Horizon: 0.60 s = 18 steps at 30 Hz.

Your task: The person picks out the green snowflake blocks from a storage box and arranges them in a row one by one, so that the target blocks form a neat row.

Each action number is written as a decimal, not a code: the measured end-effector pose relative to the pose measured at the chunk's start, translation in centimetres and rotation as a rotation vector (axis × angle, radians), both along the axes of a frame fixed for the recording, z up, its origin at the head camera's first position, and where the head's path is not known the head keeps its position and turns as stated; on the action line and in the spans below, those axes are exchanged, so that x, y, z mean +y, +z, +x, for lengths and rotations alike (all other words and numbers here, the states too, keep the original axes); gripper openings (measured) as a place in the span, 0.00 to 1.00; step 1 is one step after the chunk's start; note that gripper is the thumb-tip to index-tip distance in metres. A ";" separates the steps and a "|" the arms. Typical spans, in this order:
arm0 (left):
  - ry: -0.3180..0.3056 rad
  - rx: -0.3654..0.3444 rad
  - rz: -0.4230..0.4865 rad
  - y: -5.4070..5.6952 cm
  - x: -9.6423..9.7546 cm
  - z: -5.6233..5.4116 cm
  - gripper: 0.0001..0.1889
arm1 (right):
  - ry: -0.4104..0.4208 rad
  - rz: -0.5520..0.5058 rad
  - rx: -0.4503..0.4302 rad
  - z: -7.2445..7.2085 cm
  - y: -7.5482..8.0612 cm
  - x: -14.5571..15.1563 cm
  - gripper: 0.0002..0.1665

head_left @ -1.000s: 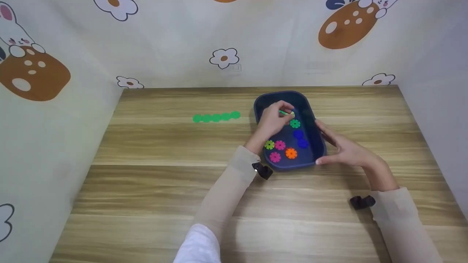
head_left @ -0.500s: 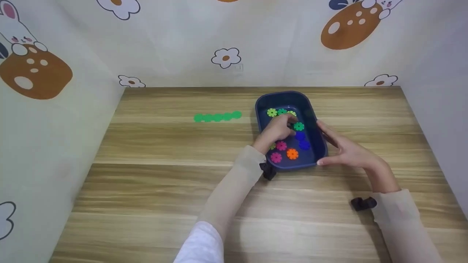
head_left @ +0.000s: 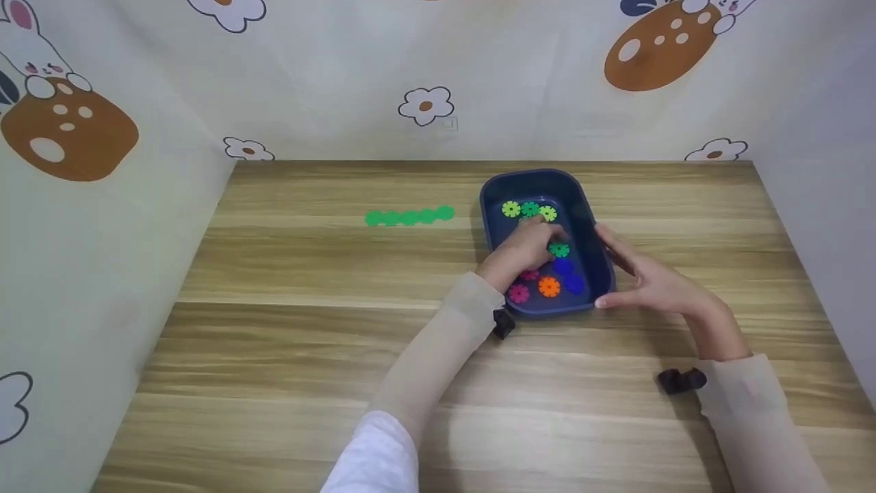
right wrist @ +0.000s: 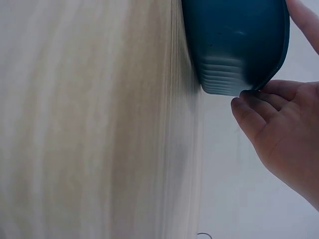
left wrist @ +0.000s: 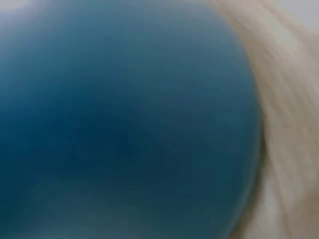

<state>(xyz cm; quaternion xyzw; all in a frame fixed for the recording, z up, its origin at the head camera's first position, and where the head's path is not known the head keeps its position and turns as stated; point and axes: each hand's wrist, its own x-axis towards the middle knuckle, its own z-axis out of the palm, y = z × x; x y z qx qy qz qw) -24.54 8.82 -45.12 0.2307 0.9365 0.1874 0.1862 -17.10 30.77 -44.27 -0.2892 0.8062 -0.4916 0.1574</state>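
A dark blue tray (head_left: pixel 606 274) holds several small notched plastic discs, the snowflake-building kind. My left hand (head_left: pixel 527 243) reaches into it over the left rim, fingers down among the discs. Its fingertips are right at a green disc (head_left: pixel 559 250); the thumb side is partly hidden, so I cannot tell whether they pinch it. Two blue discs (head_left: pixel 568 275) lie just nearer. My right hand (head_left: pixel 650 281) holds the tray's near right corner, thumb at the front and fingers along the side. In the right wrist view, fingertips (right wrist: pixel 249 102) touch the tray's edge (right wrist: pixel 286 45).
Left of the tray, a row of joined green discs (head_left: pixel 409 218) lies on the wooden table (head_left: pixel 308 356). Inside the tray are an orange disc (head_left: pixel 549 287), a pink disc (head_left: pixel 519 294) and a yellow-green disc (head_left: pixel 511 209). A patterned cloth (head_left: pixel 328 82) hangs behind.
My left hand has moved from the tray's far part towards its middle. The green disc and two blue discs have slid nearer. The right hand stays at the tray.
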 end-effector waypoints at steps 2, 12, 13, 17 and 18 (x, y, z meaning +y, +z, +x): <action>0.002 0.019 -0.024 0.0 0.1 0.0 0.17 | 0.004 -0.003 0.009 -0.1 0.0 0.0 0.64; -0.033 0.101 -0.039 0.1 -0.1 0.1 0.16 | 0.002 -0.006 0.017 0.1 -0.1 0.0 0.64; -0.032 0.101 -0.032 0.1 -0.1 0.1 0.16 | 0.002 -0.007 0.018 0.1 -0.1 0.0 0.63; 0.005 0.090 0.016 0.2 -0.1 0.0 0.14 | 0.002 -0.004 0.020 0.1 -0.1 0.0 0.63; 0.016 0.086 0.030 0.2 -0.1 0.0 0.13 | 0.001 -0.003 0.020 0.1 -0.1 0.0 0.63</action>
